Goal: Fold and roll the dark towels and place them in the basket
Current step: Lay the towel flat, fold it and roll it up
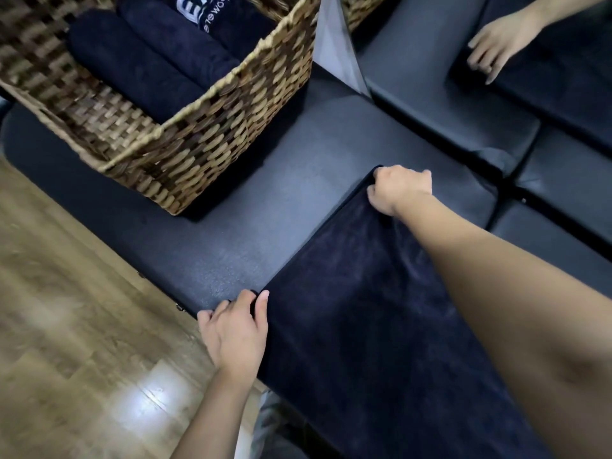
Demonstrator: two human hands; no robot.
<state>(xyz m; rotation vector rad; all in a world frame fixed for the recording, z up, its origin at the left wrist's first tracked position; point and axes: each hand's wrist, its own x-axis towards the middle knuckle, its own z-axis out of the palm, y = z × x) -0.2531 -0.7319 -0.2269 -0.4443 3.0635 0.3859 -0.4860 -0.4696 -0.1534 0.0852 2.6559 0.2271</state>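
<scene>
Wood floor (66, 309) at far left. Woven basket (185, 150) upper left on bench (231, 233), two rolled dark towels (139, 64) already inside, packed side by side. Left hand (233, 329) at near corner of flat dark towel (357, 326), fingers curled, pinching the edge. Right hand (400, 190) at far corner, fingers curled on hem; both apparently tensioning cloth flat for folding. Mirror (496, 61) at right, reflecting a hand.

Looks like a massage or spa treatment room: a dark padded vinyl massage table (231, 233) on a wood-look plank floor (66, 326), a wall mirror (480, 77) right at its edge, and a woven wicker basket (205, 134) stocked with rolled dark towels (139, 67), one logo-printed.
</scene>
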